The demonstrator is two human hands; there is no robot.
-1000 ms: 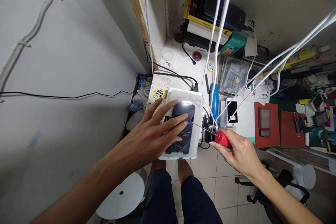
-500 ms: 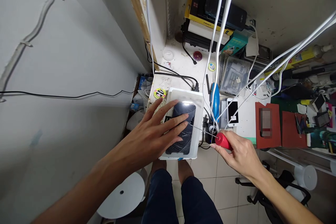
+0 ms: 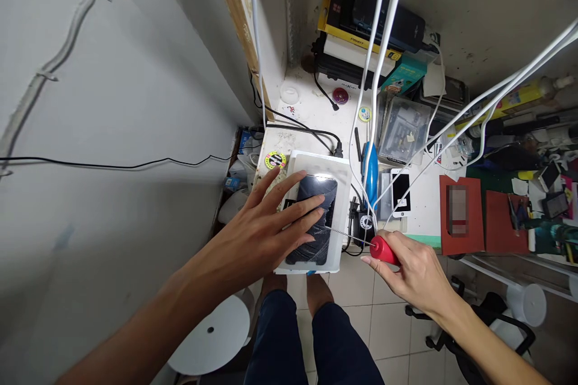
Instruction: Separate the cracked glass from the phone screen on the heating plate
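A dark phone (image 3: 321,188) with a cracked screen lies on a whitish plate-like pad (image 3: 342,183) at the bench's near edge. My left hand (image 3: 275,225) rests across the phone with its fingers stretched and spread, covering part of it. In my right hand (image 3: 413,261), the fingers are wrapped round the red handle of a tool (image 3: 379,248) with a long thin metal shaft. That shaft points left, and its tip meets the phone's screen area beside my left fingertips. Whether the tip lies on or under the glass I cannot tell.
White cables (image 3: 376,72) hang in front of the bench. Right of the pad lie a blue tool (image 3: 371,174), a white phone (image 3: 400,183) and a clear parts box (image 3: 403,129). Stacked boxes (image 3: 356,42) stand behind. A white round-topped stool (image 3: 212,334) is below left.
The tool's shaft and tip have shifted a little down along the phone, towards my body. My left hand and the phone have barely moved.
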